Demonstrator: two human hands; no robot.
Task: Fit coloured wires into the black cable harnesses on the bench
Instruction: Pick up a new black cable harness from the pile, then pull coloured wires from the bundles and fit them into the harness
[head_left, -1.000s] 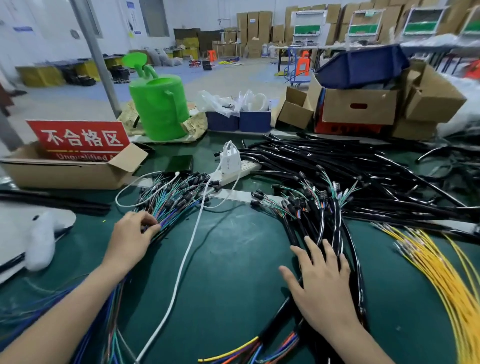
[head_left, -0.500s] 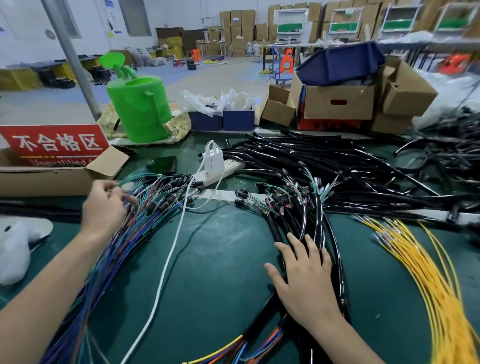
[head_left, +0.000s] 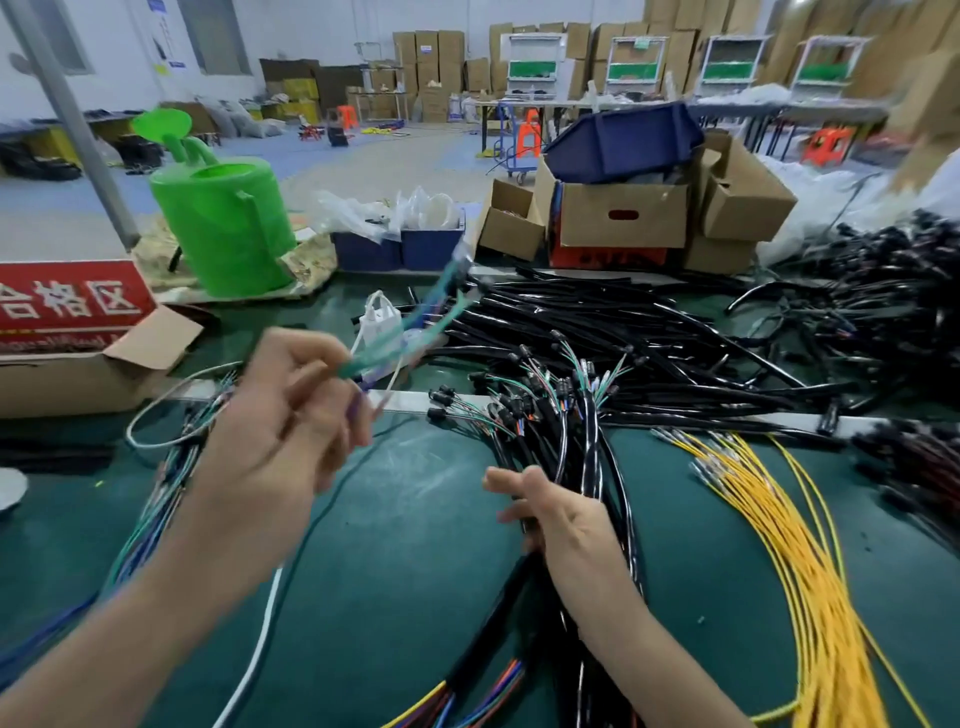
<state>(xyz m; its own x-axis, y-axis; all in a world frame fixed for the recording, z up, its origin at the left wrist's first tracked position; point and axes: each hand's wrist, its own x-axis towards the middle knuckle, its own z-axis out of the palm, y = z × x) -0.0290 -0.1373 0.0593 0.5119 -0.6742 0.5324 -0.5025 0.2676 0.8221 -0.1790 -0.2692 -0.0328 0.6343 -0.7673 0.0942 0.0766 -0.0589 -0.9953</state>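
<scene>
Above the bench (head_left: 415, 597), left hand (head_left: 270, 441) pinches teal wires (head_left: 415, 332) (blurred); right hand (head_left: 566, 519) grips black harnesses (head_left: 587, 447).

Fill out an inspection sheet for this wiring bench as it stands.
Surface: green mat, wires strewn across it.
Job's things: black harnesses piled centre; coloured wires left; yellow wires right.
Clutter: green watering can, cardboard boxes, red sign along the far edge.
Hands: left hand pinches a few teal wires, blurred; right hand grips the black harnesses.
Cables: white cable runs to a white charger.
Surroundings: warehouse floor, stacked cartons behind.
</scene>
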